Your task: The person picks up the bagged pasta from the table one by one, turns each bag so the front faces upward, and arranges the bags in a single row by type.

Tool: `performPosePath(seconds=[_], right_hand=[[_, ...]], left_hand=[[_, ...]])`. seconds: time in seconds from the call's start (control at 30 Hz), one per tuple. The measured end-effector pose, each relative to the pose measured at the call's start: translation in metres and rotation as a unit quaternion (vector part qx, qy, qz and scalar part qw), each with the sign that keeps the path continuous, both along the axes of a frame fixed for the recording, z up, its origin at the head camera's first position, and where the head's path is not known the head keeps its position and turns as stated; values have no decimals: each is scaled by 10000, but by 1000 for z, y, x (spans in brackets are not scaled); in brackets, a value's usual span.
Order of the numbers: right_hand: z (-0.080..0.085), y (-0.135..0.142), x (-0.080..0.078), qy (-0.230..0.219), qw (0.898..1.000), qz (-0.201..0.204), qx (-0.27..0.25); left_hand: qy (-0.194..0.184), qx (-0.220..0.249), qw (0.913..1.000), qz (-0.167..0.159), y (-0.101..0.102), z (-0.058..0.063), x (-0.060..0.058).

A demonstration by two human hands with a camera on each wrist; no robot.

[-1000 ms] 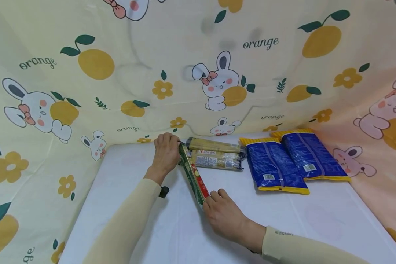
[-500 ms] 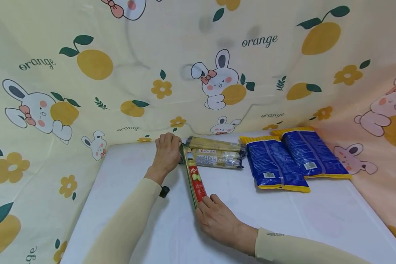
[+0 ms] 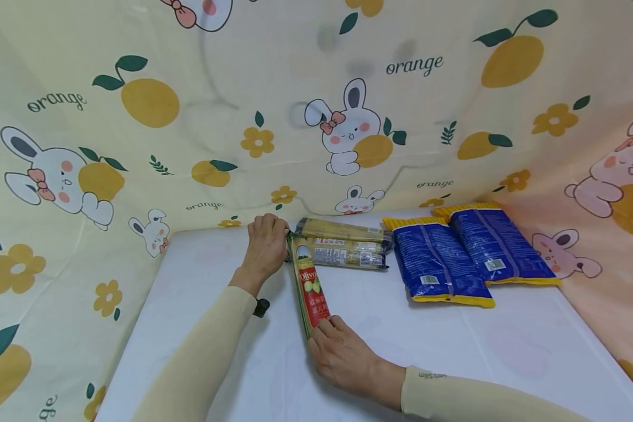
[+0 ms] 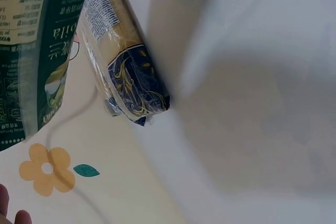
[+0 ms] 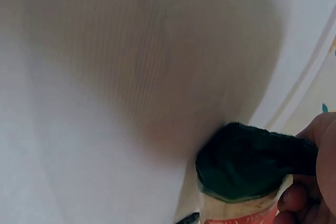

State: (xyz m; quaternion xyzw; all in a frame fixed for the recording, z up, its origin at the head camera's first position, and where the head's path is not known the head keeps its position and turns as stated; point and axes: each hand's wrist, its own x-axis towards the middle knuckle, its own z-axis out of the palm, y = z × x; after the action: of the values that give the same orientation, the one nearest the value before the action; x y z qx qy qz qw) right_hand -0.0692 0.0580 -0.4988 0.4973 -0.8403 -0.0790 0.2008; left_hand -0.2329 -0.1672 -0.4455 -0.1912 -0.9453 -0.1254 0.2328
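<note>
A long green packet with a red Olivo-lettered label (image 3: 313, 291) is held by its two ends above the white table. My left hand (image 3: 266, 252) grips the far end, and my right hand (image 3: 345, 357) pinches the near end. The packet's printed green back (image 4: 50, 51) fills the upper left of the left wrist view. In the right wrist view its dark green end (image 5: 241, 161) is squeezed between the thumb and fingers (image 5: 328, 156). Beyond the packet lie clear packs of pale yellow sticks that look like spaghetti (image 3: 348, 253); the left hand is close to them.
Two blue packets with yellow ends, a nearer one (image 3: 438, 264) and a farther one (image 3: 501, 246), lie overlapping at the back right. A cloth with rabbits and oranges (image 3: 274, 76) rises behind and beside the white tabletop (image 3: 242, 363).
The green packet has turned, so its red label now faces up toward the head view. My right hand has shifted left and slightly nearer; the left hand stays almost in place.
</note>
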Motion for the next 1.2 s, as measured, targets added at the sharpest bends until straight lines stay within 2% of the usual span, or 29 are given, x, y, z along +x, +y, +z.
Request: performPosePath(seconds=[0.27, 0.6, 0.87, 1.03, 1.2], right_hand=[[-5, -7, 3, 37, 9993, -29, 359], [-5, -10, 6, 60, 9984, -60, 559], [-1, -7, 5, -168, 9996, -114, 220], [-2, -7, 5, -127, 9995, -50, 270], [-5, -5, 6, -215, 9997, -44, -46]], left_hand=[[-325, -66, 9994, 1, -1, 0, 2], [-410, -192, 9990, -31, 5, 4, 1], [-456, -182, 9988, -35, 4, 4, 0], [-385, -204, 9990, -47, 3, 4, 0], [-339, -332, 9988, -74, 5, 2, 0]])
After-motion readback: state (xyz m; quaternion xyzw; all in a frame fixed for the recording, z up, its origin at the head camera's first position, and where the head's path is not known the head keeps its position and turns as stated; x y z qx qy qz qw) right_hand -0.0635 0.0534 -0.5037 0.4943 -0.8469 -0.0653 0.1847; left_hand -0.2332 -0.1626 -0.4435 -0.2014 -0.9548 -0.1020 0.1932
